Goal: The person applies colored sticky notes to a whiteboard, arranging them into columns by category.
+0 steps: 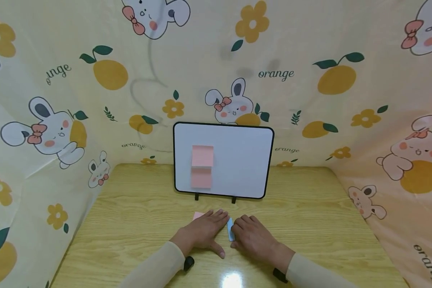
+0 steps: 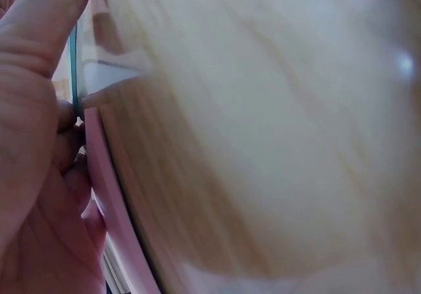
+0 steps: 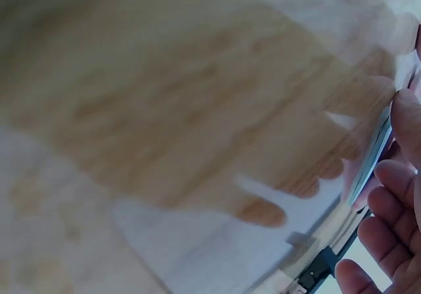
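Observation:
My left hand (image 1: 205, 231) lies flat, fingers spread forward, over a pink sticky note pad (image 1: 197, 215) that is mostly hidden beneath it. In the left wrist view the pad's thick pink edge (image 2: 108, 169) runs along under the fingers. Just to the right, a narrow strip of a blue sticky note pad (image 1: 231, 230) shows on the table between the two hands. My right hand (image 1: 253, 239) has curled fingers and pinches the blue pad's right side. The right wrist view shows fingertips right at the blue pad's edge (image 3: 373, 152).
A whiteboard (image 1: 237, 160) with a black frame stands on small black feet behind the hands. Two pink sticky notes (image 1: 202, 156) are stuck on its left half, one above the other. Patterned cloth (image 1: 295, 36) surrounds the wooden table (image 1: 309, 208) at the back and sides.

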Tool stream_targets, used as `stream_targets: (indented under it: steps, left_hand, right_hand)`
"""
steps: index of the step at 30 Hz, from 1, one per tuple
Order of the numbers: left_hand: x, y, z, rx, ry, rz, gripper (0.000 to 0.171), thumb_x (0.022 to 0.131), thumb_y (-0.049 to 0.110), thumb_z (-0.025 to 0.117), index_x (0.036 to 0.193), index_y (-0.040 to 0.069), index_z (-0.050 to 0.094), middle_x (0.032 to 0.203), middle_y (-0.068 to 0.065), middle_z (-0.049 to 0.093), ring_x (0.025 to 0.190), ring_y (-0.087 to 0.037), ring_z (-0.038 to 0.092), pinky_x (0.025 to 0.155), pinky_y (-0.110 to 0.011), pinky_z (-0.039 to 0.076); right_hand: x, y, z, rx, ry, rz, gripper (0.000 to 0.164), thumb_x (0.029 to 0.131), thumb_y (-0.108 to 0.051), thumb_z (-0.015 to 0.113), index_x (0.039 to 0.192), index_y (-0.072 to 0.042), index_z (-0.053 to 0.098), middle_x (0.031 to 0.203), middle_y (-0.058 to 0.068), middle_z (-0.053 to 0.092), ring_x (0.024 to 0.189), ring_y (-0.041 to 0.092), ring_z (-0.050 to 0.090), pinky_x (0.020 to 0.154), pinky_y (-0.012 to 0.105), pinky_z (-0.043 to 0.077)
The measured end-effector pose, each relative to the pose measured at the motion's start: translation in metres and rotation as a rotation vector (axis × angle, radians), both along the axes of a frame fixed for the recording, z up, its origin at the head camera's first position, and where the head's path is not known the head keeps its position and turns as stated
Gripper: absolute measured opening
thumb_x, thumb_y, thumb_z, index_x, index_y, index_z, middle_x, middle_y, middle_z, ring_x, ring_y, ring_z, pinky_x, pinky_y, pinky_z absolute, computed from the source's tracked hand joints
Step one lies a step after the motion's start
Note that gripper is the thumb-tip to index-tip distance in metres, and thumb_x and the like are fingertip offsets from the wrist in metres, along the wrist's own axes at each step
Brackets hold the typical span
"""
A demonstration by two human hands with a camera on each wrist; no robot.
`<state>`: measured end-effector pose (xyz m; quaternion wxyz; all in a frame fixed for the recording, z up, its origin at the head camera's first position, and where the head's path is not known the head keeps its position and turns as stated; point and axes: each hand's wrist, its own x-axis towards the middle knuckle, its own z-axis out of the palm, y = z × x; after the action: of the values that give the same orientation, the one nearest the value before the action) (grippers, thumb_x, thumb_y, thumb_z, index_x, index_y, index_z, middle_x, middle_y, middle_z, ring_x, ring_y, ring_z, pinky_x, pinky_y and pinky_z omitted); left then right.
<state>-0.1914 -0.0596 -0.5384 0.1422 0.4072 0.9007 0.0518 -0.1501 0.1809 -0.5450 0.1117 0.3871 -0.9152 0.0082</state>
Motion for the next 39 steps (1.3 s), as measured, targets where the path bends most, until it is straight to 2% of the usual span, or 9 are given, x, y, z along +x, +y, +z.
stream_targets:
  steps: [6, 14, 23, 29, 33, 36, 39]
  left_hand:
    - [0.000, 0.001, -0.002, 0.014, 0.004, -0.004, 0.124, 0.077, 0.084, 0.067, 0.169, 0.012, 0.025, 0.176, -0.004, 0.023, 0.164, -0.020, 0.018, 0.135, -0.042, 0.018]
    - [-0.001, 0.001, -0.002, 0.007, 0.019, -0.006, 0.125, 0.076, 0.086, 0.066, 0.169, 0.012, 0.025, 0.175, -0.004, 0.024, 0.164, -0.020, 0.019, 0.135, -0.042, 0.018]
    - [-0.001, 0.001, 0.000, 0.016, 0.011, -0.010, 0.124, 0.077, 0.085, 0.066, 0.168, 0.011, 0.026, 0.175, -0.005, 0.024, 0.163, -0.021, 0.020, 0.134, -0.042, 0.019]
    - [-0.002, 0.001, 0.000, 0.022, -0.002, -0.007, 0.124, 0.077, 0.084, 0.067, 0.169, 0.012, 0.026, 0.175, -0.004, 0.024, 0.164, -0.020, 0.019, 0.134, -0.042, 0.018]
    - [-0.003, 0.000, -0.001, 0.027, -0.007, -0.006, 0.124, 0.077, 0.084, 0.067, 0.169, 0.012, 0.026, 0.176, -0.004, 0.024, 0.164, -0.020, 0.019, 0.135, -0.042, 0.018]
    - [-0.002, 0.000, -0.002, 0.025, -0.004, -0.010, 0.124, 0.077, 0.085, 0.067, 0.168, 0.011, 0.026, 0.175, -0.005, 0.024, 0.164, -0.021, 0.019, 0.134, -0.042, 0.018]
    - [-0.002, 0.000, -0.001, 0.018, 0.003, -0.015, 0.125, 0.076, 0.086, 0.066, 0.168, 0.011, 0.027, 0.175, -0.006, 0.024, 0.164, -0.022, 0.019, 0.134, -0.043, 0.019]
  right_hand:
    - [-0.001, -0.001, 0.000, 0.019, 0.020, 0.001, 0.037, 0.096, -0.052, 0.075, 0.109, -0.018, 0.069, 0.107, -0.005, 0.065, 0.102, 0.016, 0.060, 0.086, 0.036, 0.052]
    - [-0.003, -0.002, 0.001, -0.012, 0.022, 0.009, 0.022, 0.100, -0.041, 0.073, 0.101, -0.020, 0.071, 0.100, -0.007, 0.066, 0.098, 0.014, 0.059, 0.084, 0.034, 0.051]
    - [-0.004, -0.002, 0.004, -0.010, 0.037, 0.021, 0.024, 0.096, -0.041, 0.077, 0.103, -0.019, 0.073, 0.101, -0.007, 0.067, 0.097, 0.013, 0.059, 0.082, 0.034, 0.052]
    - [-0.003, -0.002, 0.010, -0.016, 0.008, 0.027, 0.015, 0.099, -0.033, 0.076, 0.102, -0.018, 0.075, 0.100, -0.007, 0.068, 0.097, 0.014, 0.060, 0.082, 0.035, 0.051]
    - [-0.005, -0.003, 0.010, -0.016, 0.051, 0.031, 0.012, 0.095, -0.029, 0.078, 0.097, -0.018, 0.073, 0.100, -0.006, 0.068, 0.095, 0.015, 0.058, 0.081, 0.035, 0.050]
    - [-0.007, -0.003, 0.008, -0.021, 0.089, 0.028, 0.015, 0.089, -0.028, 0.081, 0.094, -0.018, 0.070, 0.098, -0.006, 0.066, 0.092, 0.015, 0.056, 0.080, 0.034, 0.050]
    - [-0.009, -0.004, 0.006, -0.010, 0.120, 0.025, 0.016, 0.088, -0.027, 0.081, 0.092, -0.019, 0.068, 0.097, -0.006, 0.065, 0.091, 0.015, 0.056, 0.079, 0.033, 0.050]
